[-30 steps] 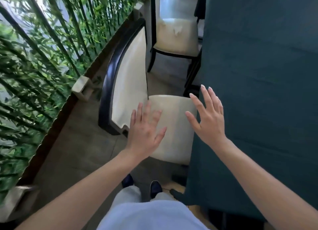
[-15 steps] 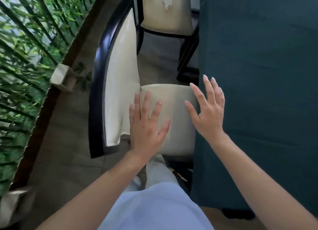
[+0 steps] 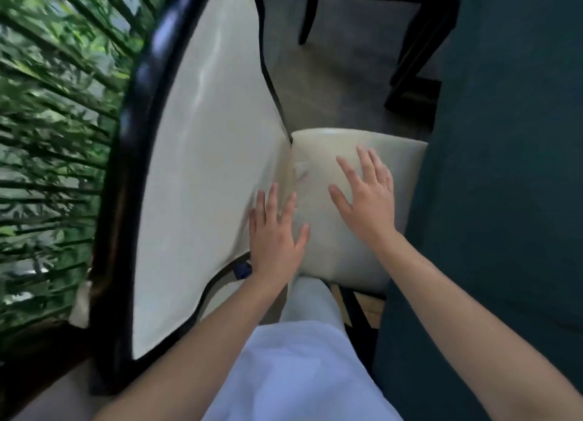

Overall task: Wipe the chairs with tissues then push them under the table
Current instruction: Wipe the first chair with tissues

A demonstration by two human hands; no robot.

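Bamboo greenery [image 3: 47, 136] backs the cream chair [image 3: 202, 155], its seat partly under the teal-draped surface [image 3: 504, 168]. Both hands, left hand [image 3: 276, 236] and right hand [image 3: 367, 196], hover flat-fingered above the seat, holding nothing. Probably heavy and stiff; push at the dark backrest frame.

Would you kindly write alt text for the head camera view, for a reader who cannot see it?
Seen from above, a person's open left hand and right hand reach over the cream seat of a dark-framed chair, empty of any tissue. A teal tablecloth hangs at right, green bamboo at left.
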